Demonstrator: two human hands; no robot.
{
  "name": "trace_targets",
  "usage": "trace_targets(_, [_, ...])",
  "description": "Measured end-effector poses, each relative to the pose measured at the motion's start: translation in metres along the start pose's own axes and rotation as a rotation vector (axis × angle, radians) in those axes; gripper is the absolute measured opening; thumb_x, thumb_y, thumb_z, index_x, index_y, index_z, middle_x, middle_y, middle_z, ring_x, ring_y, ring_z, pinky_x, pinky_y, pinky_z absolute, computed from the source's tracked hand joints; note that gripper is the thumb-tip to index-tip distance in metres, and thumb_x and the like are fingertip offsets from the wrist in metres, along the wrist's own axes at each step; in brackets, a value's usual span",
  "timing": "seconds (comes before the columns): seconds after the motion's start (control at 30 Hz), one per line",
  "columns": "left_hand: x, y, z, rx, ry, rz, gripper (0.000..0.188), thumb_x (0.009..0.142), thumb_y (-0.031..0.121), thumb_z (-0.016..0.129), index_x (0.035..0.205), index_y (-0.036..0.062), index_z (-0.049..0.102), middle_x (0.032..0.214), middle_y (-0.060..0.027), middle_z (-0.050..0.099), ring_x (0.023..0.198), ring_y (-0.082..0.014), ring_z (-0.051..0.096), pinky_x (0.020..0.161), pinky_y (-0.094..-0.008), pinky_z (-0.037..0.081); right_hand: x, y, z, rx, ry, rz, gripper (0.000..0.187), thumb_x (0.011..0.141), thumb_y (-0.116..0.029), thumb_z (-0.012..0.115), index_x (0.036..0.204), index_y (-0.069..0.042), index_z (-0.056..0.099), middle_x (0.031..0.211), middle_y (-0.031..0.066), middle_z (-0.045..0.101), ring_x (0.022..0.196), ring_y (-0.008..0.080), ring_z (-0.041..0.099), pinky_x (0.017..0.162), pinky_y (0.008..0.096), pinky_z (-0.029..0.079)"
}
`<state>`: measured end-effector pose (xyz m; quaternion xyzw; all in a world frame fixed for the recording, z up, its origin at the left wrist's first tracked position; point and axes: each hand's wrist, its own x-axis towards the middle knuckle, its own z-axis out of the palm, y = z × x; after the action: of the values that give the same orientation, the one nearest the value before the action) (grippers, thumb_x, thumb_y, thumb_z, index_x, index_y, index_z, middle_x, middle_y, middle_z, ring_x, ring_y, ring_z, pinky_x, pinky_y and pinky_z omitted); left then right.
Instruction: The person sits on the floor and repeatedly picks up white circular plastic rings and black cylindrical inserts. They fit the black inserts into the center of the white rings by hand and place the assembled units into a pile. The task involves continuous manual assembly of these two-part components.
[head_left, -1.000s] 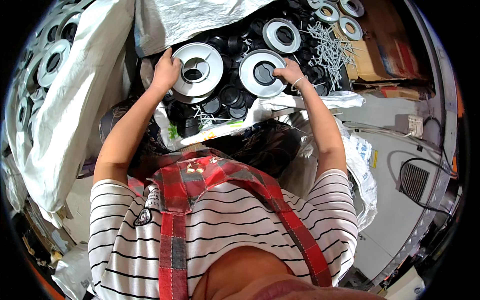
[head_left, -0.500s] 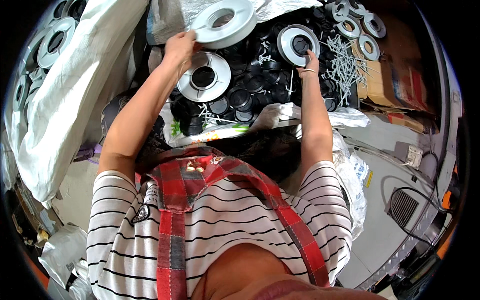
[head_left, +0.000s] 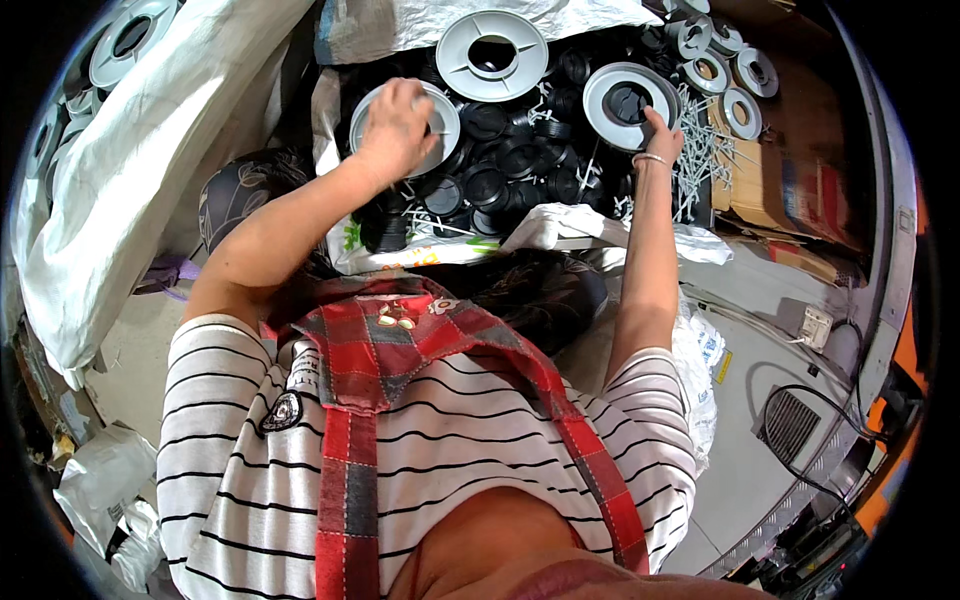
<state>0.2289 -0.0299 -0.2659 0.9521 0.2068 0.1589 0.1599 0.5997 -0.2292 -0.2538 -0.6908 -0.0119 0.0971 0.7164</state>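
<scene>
My left hand (head_left: 398, 128) is over a round grey plastic flange (head_left: 362, 128) at the left of the pile, its fingers bent, slightly apart and a little blurred. It covers much of that flange, so any contact is hard to see. At the right, my right hand (head_left: 662, 142) grips the rim of another grey flange (head_left: 598, 100), thumb on top. A black round cap (head_left: 628, 102) sits in the centre of this one. Between and beyond my hands, a third grey flange (head_left: 455, 55) lies with its centre hole open. Beneath them spreads a heap of black plastic caps (head_left: 487, 187).
Thin white plastic pins (head_left: 692, 185) lie heaped right of the caps. Smaller grey rings (head_left: 741, 113) rest on cardboard (head_left: 780, 185) at the far right. A white woven sack (head_left: 150, 170) stands left, with more grey flanges (head_left: 130, 40) beyond it. A black cable (head_left: 800, 465) loops at lower right.
My left hand has put down the grey flange it was holding on the far side of the heap and moved onto the left flange. My right hand still grips its flange.
</scene>
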Motion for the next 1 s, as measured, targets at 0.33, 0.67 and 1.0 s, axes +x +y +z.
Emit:
trace_targets(0.33, [-0.034, -0.005, 0.03, 0.48, -0.442, 0.157, 0.088, 0.067, 0.038, 0.073, 0.135, -0.0003, 0.034, 0.145, -0.0236, 0.021, 0.137, -0.038, 0.015, 0.104, -0.057, 0.019, -0.095, -0.06, -0.019, 0.085, -0.299, 0.084, 0.042, 0.072, -0.006, 0.07, 0.111, 0.0, 0.055, 0.099, 0.0111, 0.063, 0.087, 0.0228, 0.061, 0.077, 0.0342, 0.05])
trace_targets(0.67, [-0.008, 0.038, -0.086, -0.9, -0.221, -0.437, 0.033, 0.075, 0.023, 0.058, 0.093, -0.004, 0.062, 0.084, -0.0128, 0.064, 0.079, -0.0177, 0.06, 0.074, -0.0301, 0.045, -0.196, -0.103, -0.002, 0.146, -0.232, 0.06, 0.041, 0.074, -0.008, 0.069, 0.111, 0.003, 0.056, 0.102, 0.0122, 0.062, 0.09, 0.0218, 0.06, 0.079, 0.0364, 0.049])
trace_targets(1.0, [-0.027, -0.032, -0.328, -0.49, 0.768, -0.003, 0.031, 0.087, 0.027, 0.057, 0.106, 0.0021, 0.058, 0.091, -0.0083, 0.063, 0.086, -0.0192, 0.059, 0.075, -0.0333, 0.047, -0.266, -0.252, 0.241, 0.227, -0.927, -0.457, 0.039, 0.089, -0.022, 0.053, 0.121, -0.002, 0.05, 0.117, 0.0128, 0.055, 0.104, 0.0252, 0.055, 0.088, 0.0401, 0.045])
